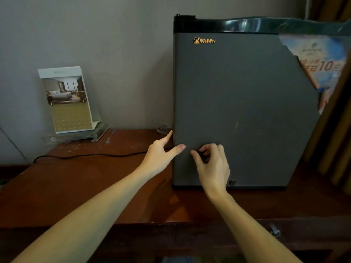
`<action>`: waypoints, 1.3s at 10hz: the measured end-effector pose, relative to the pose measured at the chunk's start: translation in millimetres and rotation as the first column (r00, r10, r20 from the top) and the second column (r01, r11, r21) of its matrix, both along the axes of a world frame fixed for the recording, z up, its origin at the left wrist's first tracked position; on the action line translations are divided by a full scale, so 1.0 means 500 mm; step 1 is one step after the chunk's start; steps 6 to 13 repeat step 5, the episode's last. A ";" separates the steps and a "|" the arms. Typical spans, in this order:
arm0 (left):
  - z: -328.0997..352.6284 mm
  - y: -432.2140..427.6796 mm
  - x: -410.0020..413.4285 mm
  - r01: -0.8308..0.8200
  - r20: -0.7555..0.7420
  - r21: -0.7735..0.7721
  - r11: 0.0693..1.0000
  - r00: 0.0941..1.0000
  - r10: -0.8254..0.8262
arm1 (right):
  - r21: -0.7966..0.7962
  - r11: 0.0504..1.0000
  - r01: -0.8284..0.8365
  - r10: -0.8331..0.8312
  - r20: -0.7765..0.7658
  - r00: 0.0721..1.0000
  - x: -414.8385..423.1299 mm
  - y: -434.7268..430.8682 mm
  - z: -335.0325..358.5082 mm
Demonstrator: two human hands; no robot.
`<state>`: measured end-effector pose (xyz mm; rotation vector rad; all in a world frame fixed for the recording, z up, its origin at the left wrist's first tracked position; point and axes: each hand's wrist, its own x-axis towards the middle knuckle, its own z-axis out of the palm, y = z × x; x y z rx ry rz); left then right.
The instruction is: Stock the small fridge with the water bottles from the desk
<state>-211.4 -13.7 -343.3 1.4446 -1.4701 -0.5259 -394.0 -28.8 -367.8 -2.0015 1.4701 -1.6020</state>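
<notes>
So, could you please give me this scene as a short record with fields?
fridge: on desk
door: shut
left hand: thumb on door front, index at its left edge
right hand: fingers curled before the door, nothing visible in it
bottles: none in view
other: brochure stand, black cable

Brochure stand [66, 99], black cable [95, 155]
</notes>
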 end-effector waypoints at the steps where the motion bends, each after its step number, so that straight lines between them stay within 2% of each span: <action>1: 0.004 0.010 -0.003 -0.002 -0.034 -0.021 1.000 0.999 0.001 | -0.018 1.000 -0.019 0.018 -0.012 1.000 -0.008 0.013 0.001; 4: -0.009 0.088 -0.021 -0.070 -0.077 -0.015 0.997 0.995 0.069 | -0.074 0.992 -0.106 0.103 -0.041 0.994 -0.005 0.082 0.001; 5: -0.011 0.112 -0.011 -0.112 -0.077 -0.028 0.993 0.991 0.110 | -0.049 0.985 -0.165 0.164 -0.026 0.986 0.012 0.103 0.002; 13: -0.011 0.112 -0.011 -0.112 -0.077 -0.028 0.993 0.991 0.110 | -0.049 0.985 -0.165 0.164 -0.026 0.986 0.012 0.103 0.002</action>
